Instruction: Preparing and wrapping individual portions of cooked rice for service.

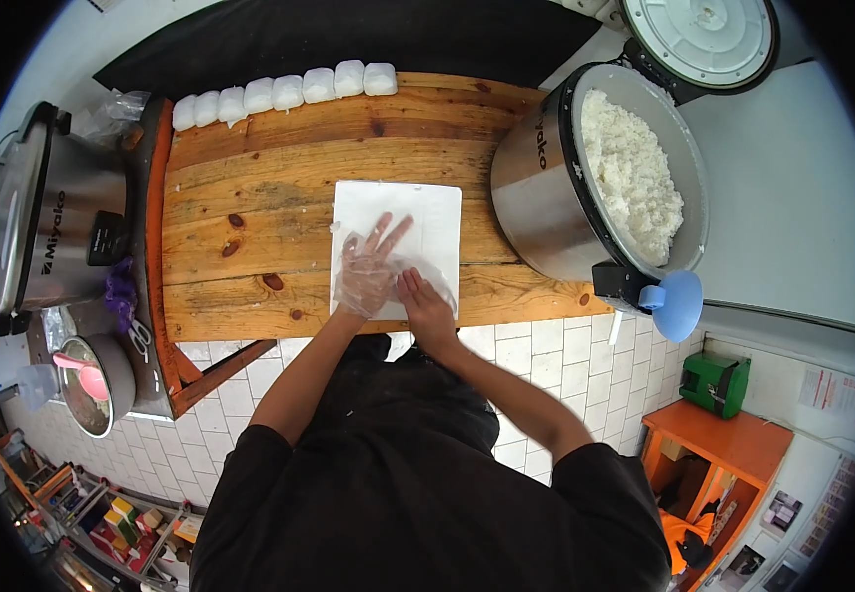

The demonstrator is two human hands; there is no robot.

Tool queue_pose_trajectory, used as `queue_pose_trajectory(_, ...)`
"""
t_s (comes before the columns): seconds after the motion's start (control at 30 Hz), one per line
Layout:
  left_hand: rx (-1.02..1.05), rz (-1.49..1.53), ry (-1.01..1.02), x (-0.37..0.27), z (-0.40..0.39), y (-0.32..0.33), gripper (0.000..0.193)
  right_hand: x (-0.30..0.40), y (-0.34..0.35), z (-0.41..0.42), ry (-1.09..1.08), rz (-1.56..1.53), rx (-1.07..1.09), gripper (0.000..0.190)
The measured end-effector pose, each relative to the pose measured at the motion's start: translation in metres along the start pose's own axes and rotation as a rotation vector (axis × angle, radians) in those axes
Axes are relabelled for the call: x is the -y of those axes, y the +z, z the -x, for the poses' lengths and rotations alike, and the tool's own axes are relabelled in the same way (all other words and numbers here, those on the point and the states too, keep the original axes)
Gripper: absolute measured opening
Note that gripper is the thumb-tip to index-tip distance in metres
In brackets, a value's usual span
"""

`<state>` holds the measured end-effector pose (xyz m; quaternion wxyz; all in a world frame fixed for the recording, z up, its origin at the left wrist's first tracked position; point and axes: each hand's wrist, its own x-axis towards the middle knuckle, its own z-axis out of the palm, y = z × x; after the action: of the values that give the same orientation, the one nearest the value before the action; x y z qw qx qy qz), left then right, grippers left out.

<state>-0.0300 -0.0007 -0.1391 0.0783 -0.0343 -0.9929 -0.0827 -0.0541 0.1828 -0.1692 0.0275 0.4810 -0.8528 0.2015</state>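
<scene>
My left hand (372,270), in a loose clear plastic glove, is over a white stack of paper sheets (398,200) at the table's front edge. Two of its fingers are spread toward the far side, and nothing shows in its grasp. Beside it, my right hand (425,303) looks bare, its fingers straight and close together. A crumpled film of clear plastic (438,275) lies around the right fingertips. Whether those fingers pinch the plastic or only rest on it is unclear.
Right of the paper stands an open Miyako rice cooker (546,177) filled with cooked rice (627,177); a blue paddle (679,305) hangs at its front. White wrapped blocks (288,92) line the back edge. Leftward are a closed cooker (72,214), scissors (140,337) and a pot (122,377) with a pink scoop (92,381).
</scene>
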Motion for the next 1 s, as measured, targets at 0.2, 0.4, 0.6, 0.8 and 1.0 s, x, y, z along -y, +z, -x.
queue_pose_trajectory(0.2,-0.123,-0.09,-0.271,0.029,0.059,0.018,0.049,0.012,0.002,0.021,0.163,-0.072,0.046,0.056)
queue_pose_trajectory(0.4,0.081,0.309,-0.298,0.002,0.064,0.063,0.04,-0.027,0.011,0.042,0.126,-0.201,-0.086,0.049)
queue_pose_trajectory(0.6,0.189,0.246,0.079,0.059,0.034,0.077,0.035,-0.046,-0.004,-0.01,0.373,-0.45,-0.08,0.013)
queue_pose_trajectory(0.8,0.268,0.511,-0.121,0.057,0.017,0.089,0.015,-0.061,0.012,-0.023,0.287,-0.159,0.163,0.041)
queue_pose_trajectory(1.0,0.027,0.059,-0.095,0.006,0.042,0.064,0.018,0.001,-0.002,-0.015,0.318,-0.017,-0.08,0.064)
